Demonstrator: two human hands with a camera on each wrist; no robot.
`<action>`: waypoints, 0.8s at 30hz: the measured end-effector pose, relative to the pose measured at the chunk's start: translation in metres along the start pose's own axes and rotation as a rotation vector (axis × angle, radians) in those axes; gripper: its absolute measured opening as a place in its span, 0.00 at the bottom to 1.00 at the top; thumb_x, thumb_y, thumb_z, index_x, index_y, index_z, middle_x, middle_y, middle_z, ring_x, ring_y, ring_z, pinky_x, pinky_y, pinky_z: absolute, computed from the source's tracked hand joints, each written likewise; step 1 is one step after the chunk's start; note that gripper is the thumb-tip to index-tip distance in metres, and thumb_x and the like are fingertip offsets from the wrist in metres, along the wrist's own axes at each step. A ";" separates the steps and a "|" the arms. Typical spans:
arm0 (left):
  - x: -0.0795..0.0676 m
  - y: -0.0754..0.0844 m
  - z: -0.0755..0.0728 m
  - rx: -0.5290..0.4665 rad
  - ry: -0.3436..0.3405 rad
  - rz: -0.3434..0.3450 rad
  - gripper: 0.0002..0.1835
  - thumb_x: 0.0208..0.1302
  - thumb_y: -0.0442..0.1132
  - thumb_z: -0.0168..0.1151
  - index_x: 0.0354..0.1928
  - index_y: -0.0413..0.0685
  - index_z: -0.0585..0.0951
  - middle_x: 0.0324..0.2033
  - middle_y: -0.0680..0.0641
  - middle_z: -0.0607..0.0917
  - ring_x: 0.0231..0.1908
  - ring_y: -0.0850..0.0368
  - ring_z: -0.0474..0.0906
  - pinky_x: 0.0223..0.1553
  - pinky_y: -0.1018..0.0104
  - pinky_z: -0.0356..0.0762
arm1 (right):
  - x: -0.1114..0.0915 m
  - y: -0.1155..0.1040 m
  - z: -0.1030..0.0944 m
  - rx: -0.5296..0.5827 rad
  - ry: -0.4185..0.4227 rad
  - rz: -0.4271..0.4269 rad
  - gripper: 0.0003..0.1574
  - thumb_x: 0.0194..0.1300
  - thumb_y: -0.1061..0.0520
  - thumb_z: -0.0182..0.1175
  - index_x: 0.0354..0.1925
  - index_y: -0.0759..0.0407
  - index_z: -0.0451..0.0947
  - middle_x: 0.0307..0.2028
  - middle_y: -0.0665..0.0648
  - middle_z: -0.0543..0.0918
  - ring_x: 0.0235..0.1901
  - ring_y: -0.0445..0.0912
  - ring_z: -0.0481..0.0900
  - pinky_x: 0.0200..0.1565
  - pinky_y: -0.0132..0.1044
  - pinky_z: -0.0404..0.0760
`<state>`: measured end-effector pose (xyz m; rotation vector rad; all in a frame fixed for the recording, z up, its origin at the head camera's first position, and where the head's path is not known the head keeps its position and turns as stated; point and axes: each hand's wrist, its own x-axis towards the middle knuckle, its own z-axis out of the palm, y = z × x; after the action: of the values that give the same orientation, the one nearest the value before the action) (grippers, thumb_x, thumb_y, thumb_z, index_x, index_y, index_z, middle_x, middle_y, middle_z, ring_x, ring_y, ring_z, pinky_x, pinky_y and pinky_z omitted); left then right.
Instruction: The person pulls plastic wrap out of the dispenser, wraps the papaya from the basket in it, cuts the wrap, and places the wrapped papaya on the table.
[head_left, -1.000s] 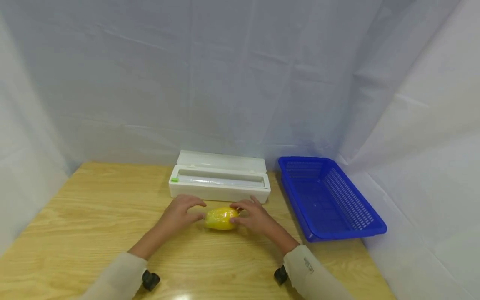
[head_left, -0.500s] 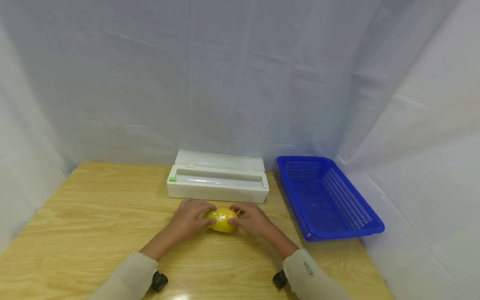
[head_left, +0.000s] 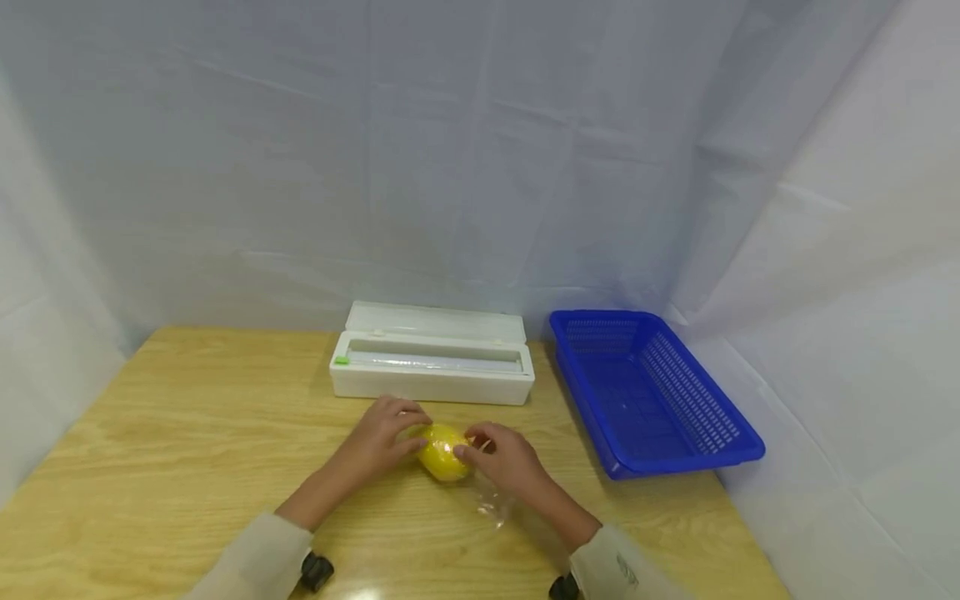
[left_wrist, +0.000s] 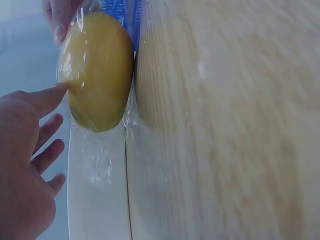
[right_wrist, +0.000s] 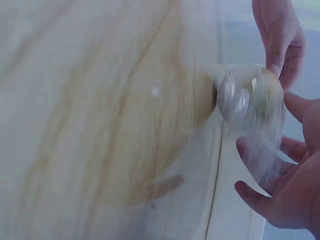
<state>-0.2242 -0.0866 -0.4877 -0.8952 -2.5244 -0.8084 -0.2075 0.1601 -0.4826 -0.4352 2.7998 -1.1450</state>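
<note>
A yellow mango [head_left: 442, 454] is wrapped in clear cling film, held low over the wooden table between two hands. My left hand [head_left: 384, 440] holds its left end; in the left wrist view, one digit of that hand touches the mango's side, and three fingers [left_wrist: 48, 152] stand apart from it. My right hand [head_left: 510, 460] is at the right end, its thumb against the mango. Loose cling film [head_left: 491, 504] hangs from that end toward me. In the right wrist view, the film [right_wrist: 265, 155] trails over the right fingers.
Behind the hands stands a white cling-film dispenser box [head_left: 431, 386], lid raised, with a roll [head_left: 433, 362] inside and a green slider [head_left: 342, 361] at left. A blue plastic basket [head_left: 686, 462] sits to the right. White sheeting [head_left: 450, 167] surrounds the wooden table [head_left: 187, 417].
My left hand has come in from the left and taken hold of the mango. The mango has moved slightly toward me and turned, and loose film now shows beneath my right hand.
</note>
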 end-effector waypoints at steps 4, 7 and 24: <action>-0.003 0.001 0.001 -0.046 -0.001 -0.034 0.13 0.59 0.38 0.73 0.46 0.47 0.87 0.47 0.48 0.85 0.51 0.50 0.78 0.55 0.51 0.80 | -0.004 -0.001 0.003 -0.034 0.017 0.007 0.29 0.67 0.31 0.61 0.52 0.49 0.82 0.39 0.44 0.84 0.37 0.39 0.80 0.36 0.35 0.80; -0.006 0.002 0.002 -0.155 -0.047 -0.066 0.12 0.63 0.37 0.70 0.49 0.46 0.86 0.47 0.48 0.84 0.48 0.51 0.80 0.52 0.55 0.83 | -0.006 -0.001 0.003 -0.031 0.019 0.013 0.29 0.67 0.31 0.61 0.52 0.48 0.81 0.38 0.44 0.83 0.37 0.39 0.79 0.36 0.35 0.79; -0.001 0.021 0.012 -0.482 -0.169 -0.229 0.25 0.68 0.49 0.66 0.62 0.44 0.79 0.61 0.44 0.74 0.58 0.46 0.76 0.55 0.56 0.83 | -0.010 0.000 0.005 0.035 -0.018 0.010 0.34 0.70 0.34 0.59 0.63 0.52 0.72 0.34 0.47 0.83 0.28 0.39 0.80 0.30 0.34 0.80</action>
<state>-0.2112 -0.0664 -0.4894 -0.8477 -2.6571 -1.5186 -0.1968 0.1596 -0.4863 -0.4255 2.7592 -1.1795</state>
